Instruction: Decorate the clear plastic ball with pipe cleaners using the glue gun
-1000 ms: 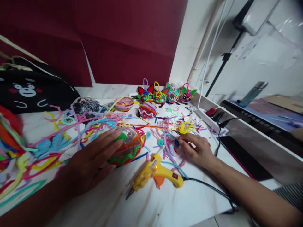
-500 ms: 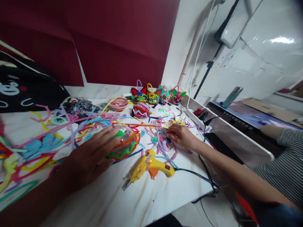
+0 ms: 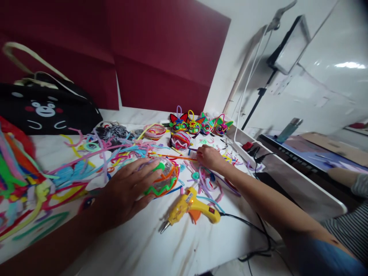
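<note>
My left hand [image 3: 130,188] rests with fingers spread on a clear rounded shell [image 3: 165,178] trimmed with orange and green fuzzy stems. Over the scattered stems in the middle, my right hand [image 3: 209,156] has its fingers closed; what they hold, if anything, is too small to make out. A yellow glue gun [image 3: 186,207] with a lit orange light lies in front of the shell, its nozzle toward the lower left. Behind my hands sit a striped red ball [image 3: 180,140] and several cat-like faces with hanging loops, among them a red-eared one [image 3: 179,123].
A black bag [image 3: 48,111] stands at the back left. Loose colourful stems [image 3: 74,172] cover the left side. The glue gun's black cord [image 3: 247,218] runs right. Beyond a white partition [image 3: 301,184], a person's arm in a striped sleeve and a bottle [image 3: 289,130] show.
My right hand has moved away from the purple loops, back and to the left. My left hand stays on the shell. The whole view has shifted, showing more of the bag.
</note>
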`<state>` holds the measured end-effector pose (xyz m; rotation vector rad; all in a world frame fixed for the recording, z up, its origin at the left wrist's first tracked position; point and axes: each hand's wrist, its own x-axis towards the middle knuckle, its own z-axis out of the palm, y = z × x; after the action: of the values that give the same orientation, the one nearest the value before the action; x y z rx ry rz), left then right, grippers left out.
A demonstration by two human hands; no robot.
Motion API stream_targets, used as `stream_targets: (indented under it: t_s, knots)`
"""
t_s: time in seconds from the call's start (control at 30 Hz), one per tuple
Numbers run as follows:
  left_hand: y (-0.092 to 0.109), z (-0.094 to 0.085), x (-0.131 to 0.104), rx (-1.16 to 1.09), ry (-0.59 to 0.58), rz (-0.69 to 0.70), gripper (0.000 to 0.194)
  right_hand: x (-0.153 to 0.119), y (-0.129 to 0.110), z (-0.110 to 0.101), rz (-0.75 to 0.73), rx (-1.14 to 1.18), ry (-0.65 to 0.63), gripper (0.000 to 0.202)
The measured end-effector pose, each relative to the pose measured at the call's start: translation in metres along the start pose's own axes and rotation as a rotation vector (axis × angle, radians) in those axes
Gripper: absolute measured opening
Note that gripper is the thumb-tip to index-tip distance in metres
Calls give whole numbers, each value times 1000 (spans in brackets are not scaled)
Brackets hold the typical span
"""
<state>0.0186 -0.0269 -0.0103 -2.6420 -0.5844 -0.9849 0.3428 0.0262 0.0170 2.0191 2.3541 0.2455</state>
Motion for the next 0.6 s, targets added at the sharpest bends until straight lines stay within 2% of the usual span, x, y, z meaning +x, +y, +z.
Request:
stream_targets:
  t_s: [0.23, 0.6]
  knots:
    - [1, -2, 2, -35, -2, -11, 49, 13, 13, 6, 4, -237, -46, 32]
    - [3, 0, -1, -98, -4, -52, 50, 12, 16, -3, -65, -332, -16, 32]
